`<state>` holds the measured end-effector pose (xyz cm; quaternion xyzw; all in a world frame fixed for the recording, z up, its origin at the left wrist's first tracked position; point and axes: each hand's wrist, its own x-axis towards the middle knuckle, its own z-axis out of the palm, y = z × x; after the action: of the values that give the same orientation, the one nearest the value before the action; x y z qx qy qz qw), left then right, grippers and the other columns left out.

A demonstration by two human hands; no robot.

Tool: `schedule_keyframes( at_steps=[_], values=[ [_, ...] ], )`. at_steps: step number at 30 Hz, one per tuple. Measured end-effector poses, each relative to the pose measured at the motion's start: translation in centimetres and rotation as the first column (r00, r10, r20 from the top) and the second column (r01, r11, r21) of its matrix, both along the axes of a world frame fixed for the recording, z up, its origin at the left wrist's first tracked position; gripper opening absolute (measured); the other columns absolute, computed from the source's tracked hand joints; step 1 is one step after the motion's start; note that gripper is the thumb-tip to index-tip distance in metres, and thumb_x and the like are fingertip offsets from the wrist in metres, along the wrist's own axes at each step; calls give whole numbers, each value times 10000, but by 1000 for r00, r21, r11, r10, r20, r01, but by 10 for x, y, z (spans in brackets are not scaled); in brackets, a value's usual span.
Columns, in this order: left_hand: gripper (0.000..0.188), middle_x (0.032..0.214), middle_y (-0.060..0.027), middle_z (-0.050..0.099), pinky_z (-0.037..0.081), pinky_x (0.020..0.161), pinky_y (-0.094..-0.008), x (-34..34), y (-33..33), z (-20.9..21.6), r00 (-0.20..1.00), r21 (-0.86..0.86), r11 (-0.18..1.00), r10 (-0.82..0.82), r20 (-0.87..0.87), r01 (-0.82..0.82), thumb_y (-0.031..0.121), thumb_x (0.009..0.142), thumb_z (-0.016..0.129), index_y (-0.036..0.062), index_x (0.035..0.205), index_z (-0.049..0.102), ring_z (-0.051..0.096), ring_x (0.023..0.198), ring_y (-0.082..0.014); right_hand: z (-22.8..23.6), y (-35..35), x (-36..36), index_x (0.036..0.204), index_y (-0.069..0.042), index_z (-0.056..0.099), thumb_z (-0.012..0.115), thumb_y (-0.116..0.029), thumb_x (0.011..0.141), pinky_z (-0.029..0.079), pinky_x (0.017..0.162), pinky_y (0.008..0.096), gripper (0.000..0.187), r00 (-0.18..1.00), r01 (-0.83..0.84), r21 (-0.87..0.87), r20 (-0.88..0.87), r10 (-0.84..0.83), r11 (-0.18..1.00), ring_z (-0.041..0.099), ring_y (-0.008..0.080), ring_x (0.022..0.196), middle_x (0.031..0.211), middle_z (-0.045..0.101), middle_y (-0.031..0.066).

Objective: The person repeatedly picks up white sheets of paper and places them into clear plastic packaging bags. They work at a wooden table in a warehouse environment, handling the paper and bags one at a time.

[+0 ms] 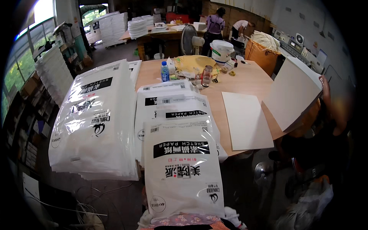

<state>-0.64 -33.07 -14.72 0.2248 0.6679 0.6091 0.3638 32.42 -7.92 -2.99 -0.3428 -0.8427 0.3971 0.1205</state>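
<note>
Right in front of me, a plastic-wrapped pack of white paper [183,153] with black and red print slopes down toward my body, past the table's near edge. My left hand [145,220], in white, grips its lower left corner. At the lower right corner is my right hand [233,217], also in white and closed on the pack. Most of the fingers on both hands are hidden. Similar packs [191,104] lie partly under its far end. To the left rises a tall pile of larger wrapped packs [90,126].
A co-worker's hand [326,86] holds large white sheets [293,92] upright at the right. Another sheet stack [247,120] lies on the table [147,69]. Beyond are a blue bottle [165,72], a glass jar [206,76], scissors [215,80] and a white bucket [222,51]. A fan [188,40] stands behind.
</note>
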Motion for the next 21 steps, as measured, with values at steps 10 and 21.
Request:
schedule_keyframes(
  at_steps=[10,21],
  values=[
    [60,685,-68,413,386,600,-322,-25,88,145,745,178,966,259,-614,-189,-35,710,458,22,714,437,441,637,-199,-22,107,-23,925,-54,665,634,-303,843,498,702,375,264,918,242,-482,-168,-360,842,634,235,773,860,656,82],
    [333,1010,-85,522,459,853,-324,-134,22,277,695,814,581,576,-430,22,322,992,378,27,1092,496,538,901,-160,10,88,-297,1216,4,501,516,-129,914,472,862,359,330,758,-219,-65,-639,128,974,572,241,995,1139,583,122]
  ],
)
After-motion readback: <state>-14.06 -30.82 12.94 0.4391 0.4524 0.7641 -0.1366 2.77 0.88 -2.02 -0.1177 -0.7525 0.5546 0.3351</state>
